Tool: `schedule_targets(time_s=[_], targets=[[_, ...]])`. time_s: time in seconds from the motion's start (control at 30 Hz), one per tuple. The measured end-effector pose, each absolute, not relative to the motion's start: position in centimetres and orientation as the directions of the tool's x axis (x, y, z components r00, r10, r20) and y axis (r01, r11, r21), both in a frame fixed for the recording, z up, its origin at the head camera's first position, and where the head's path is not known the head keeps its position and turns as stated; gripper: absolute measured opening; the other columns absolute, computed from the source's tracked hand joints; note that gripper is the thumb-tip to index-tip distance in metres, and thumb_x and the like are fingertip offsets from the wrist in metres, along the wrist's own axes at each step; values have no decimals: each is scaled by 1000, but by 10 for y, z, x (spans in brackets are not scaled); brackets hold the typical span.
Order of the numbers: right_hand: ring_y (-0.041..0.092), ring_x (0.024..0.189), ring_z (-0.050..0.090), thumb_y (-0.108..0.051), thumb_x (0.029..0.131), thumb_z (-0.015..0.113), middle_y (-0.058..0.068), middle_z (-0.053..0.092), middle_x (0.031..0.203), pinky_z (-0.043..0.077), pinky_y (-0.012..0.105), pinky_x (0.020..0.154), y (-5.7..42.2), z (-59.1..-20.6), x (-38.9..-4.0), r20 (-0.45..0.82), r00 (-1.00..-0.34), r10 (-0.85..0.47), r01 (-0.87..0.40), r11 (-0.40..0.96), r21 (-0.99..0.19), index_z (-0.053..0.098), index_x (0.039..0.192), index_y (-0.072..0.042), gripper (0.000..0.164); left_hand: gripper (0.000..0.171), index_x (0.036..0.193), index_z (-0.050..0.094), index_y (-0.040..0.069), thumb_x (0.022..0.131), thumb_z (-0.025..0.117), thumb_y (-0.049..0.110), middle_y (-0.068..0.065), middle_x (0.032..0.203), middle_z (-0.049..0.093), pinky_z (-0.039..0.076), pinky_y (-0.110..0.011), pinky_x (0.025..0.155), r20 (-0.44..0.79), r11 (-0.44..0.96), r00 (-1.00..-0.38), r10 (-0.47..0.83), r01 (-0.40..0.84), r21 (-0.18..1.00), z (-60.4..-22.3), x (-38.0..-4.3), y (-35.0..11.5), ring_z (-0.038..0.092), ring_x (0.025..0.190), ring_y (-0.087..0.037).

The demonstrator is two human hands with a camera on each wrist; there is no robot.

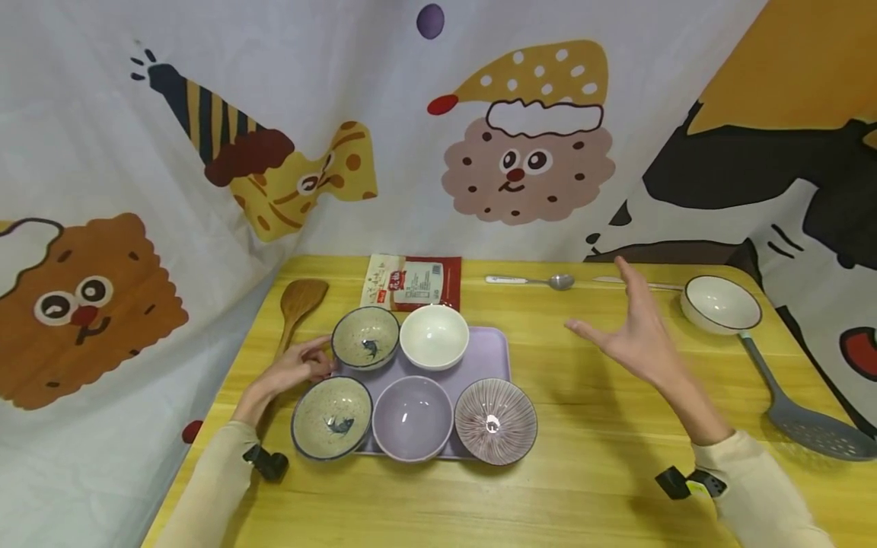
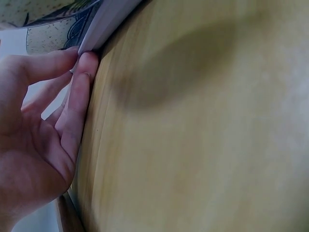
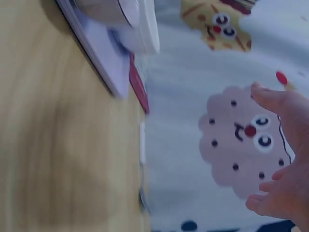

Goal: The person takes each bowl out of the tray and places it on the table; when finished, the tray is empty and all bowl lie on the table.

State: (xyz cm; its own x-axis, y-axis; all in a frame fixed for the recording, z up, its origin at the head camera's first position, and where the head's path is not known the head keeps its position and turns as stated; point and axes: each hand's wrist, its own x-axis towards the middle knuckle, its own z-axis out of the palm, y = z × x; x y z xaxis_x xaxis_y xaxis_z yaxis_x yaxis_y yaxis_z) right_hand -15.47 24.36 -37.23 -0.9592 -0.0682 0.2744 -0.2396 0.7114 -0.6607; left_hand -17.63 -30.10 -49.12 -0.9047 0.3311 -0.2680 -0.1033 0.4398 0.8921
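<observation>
A lilac tray [image 1: 492, 354] carries several bowls. My left hand [image 1: 294, 369] is at its left side; in the left wrist view the thumb and fingers pinch the tray's edge [image 2: 108, 21]. Closest to that hand are two speckled bowls with blue rims, one behind [image 1: 365, 339] and one in front [image 1: 332, 417]. A cream bowl [image 1: 435, 337] stands at the back, a lilac bowl [image 1: 413, 418] at the front middle, and a brown-striped bowl [image 1: 496, 422] at the front right corner. My right hand [image 1: 637, 335] hovers right of the tray, thumb and fingers spread, holding nothing.
A wooden spatula [image 1: 301, 298] lies left of the tray. Behind the bowls are a red and cream packet [image 1: 411, 283], a spoon [image 1: 530, 281] and a thin knife [image 1: 608, 279]. On the right stand a dark-rimmed white bowl [image 1: 721, 306] and a grey slotted turner [image 1: 815, 426].
</observation>
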Motion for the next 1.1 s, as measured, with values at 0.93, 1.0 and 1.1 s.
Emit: schedule_targets(time_s=[0.93, 1.0, 1.1], targets=[[39, 139, 45, -42, 52, 100, 17, 40, 157, 41, 65, 107, 177, -454, -81, 200, -859, -472, -467, 561, -683, 26, 160, -10, 134, 74, 157, 22, -7, 94, 60, 5, -19, 101, 67, 59, -26, 76, -280, 434, -910, 305, -129, 892, -491, -178, -298, 67, 84, -11], [38, 140, 45, -41, 50, 101, 17, 41, 156, 39, 65, 109, 174, -458, -78, 191, -856, -481, -464, 548, -696, 26, 160, -10, 137, 74, 157, 22, -7, 94, 61, 5, -17, 99, 68, 59, -26, 76, -281, 437, -911, 301, -131, 890, -493, -178, -299, 67, 83, -10], [38, 142, 44, -42, 48, 102, 15, 39, 158, 38, 66, 109, 170, -464, -75, 173, -851, -496, -459, 544, -702, 25, 160, -12, 139, 74, 157, 23, -7, 94, 61, 6, -13, 96, 68, 59, -26, 76, -284, 446, -912, 295, -132, 885, -494, -179, -300, 67, 82, -10]])
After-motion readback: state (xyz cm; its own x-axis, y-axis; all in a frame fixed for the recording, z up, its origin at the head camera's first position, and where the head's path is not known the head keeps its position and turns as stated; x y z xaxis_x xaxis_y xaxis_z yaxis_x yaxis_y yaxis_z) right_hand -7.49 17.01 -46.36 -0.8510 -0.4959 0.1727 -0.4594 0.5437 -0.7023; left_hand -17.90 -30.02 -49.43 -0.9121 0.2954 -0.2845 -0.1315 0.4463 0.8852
